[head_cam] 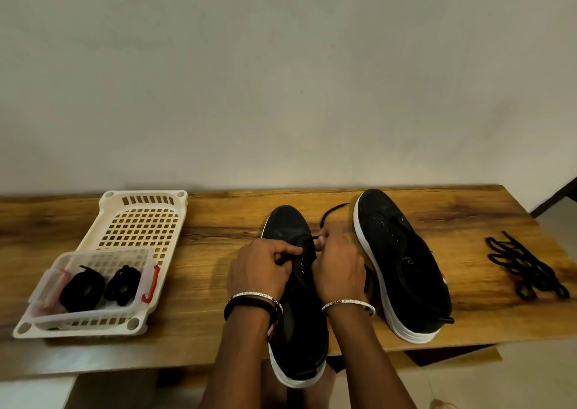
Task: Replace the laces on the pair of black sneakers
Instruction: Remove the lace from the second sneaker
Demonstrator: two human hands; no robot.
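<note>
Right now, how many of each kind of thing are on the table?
Black sneakers: 2
Coiled lace bundles: 2
Loose lace pile: 1
Lace being threaded: 1
Cream tray: 1
Clear box: 1
Total: 8

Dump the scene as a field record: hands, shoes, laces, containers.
left hand: grips near sneaker by its eyelet flap
right hand: pinches lace at the same sneaker
other sneaker: tipped on its side, eyelets bare
loose laces: on table, right of the shoes
clear box: on cream tray, holds coiled black laces
</note>
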